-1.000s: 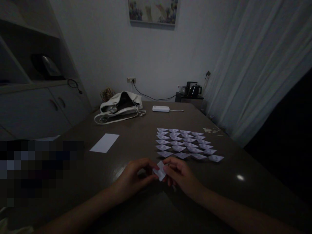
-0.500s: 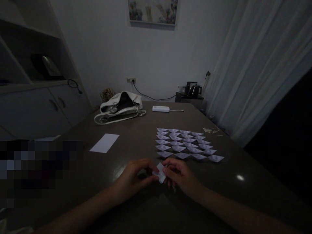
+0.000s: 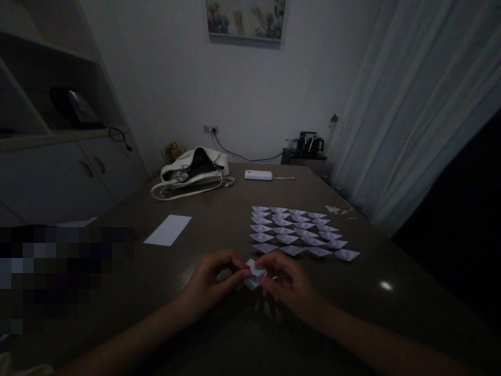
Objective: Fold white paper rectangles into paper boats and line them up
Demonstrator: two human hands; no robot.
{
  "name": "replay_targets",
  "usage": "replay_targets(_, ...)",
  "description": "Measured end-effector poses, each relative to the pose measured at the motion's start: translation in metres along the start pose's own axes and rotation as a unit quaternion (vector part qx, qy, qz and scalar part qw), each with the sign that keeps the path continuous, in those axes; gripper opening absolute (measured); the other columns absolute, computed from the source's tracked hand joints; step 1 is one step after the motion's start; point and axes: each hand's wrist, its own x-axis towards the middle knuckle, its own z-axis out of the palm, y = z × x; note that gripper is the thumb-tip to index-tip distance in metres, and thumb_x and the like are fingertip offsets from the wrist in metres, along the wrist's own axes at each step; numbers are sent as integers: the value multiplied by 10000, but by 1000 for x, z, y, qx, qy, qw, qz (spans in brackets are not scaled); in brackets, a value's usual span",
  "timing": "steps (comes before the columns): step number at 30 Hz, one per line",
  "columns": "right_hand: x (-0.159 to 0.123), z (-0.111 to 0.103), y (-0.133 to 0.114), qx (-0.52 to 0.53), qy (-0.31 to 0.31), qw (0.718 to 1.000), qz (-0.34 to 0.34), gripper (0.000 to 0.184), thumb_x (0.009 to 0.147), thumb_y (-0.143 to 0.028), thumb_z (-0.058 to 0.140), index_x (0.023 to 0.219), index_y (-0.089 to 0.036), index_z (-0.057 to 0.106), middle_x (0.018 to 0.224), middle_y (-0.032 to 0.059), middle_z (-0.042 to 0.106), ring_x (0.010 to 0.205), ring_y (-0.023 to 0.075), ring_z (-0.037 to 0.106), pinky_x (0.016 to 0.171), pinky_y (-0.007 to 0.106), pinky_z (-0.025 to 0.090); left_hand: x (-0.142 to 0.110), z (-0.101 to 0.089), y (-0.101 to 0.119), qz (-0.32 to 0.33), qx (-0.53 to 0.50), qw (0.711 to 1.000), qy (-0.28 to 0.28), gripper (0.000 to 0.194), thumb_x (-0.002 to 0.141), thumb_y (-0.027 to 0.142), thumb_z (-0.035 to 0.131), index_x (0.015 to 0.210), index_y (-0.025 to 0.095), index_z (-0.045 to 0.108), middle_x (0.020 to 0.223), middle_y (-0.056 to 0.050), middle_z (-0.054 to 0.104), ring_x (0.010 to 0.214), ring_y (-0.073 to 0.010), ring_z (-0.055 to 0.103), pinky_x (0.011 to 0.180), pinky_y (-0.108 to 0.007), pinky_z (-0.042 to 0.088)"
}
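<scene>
An open lane is running forward along the surface (image 3: 219, 219) between the flat sheet (image 3: 168, 230) and the paper boats (image 3: 305, 233). The boats are obstructing travel directly beyond the right hand (image 3: 291, 282). The bag (image 3: 217, 156) and the white device (image 3: 258, 175) are narrowing the lane's far end, leaving a slim gap.

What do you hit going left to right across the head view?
Cabinet → sheet → left hand → folded paper → right hand → curtain.
</scene>
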Motion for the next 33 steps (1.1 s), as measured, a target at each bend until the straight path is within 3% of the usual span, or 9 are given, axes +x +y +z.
replay_targets(10, 2, 0, 2, 20, 15, 1000, 5, 221, 794, -377, 656, 887, -182, 605, 689, -13, 578, 563, 95, 556, 470, 189, 400, -1, 1, -1, -23, -11, 1000, -11, 185, 816, 293, 623, 727, 131, 617, 719, -42, 663, 696, -157, 614, 653, -250, 469)
replay_targets(22, 2, -1, 2, 13, 28, 999, 12, 299, 755, -456, 677, 697, -180, 575, 601, -12, 577, 498, 96, 498, 449, 204, 372, -2, 3, 1, -32, -38, 998, -27, 210, 819, 289, 619, 682, 131, 590, 703, -38, 643, 686, -150, 598, 640, -246, 454)
replay_targets(33, 1, 0, 1, 10, 44, 999, 5, 251, 786, -408, 665, 744, -178, 573, 611, -16, 580, 495, 89, 490, 458, 201, 364, -2, 3, 4, -48, -75, 995, -41, 211, 813, 291, 617, 680, 130, 591, 699, -34, 643, 682, -144, 594, 646, -248, 462)
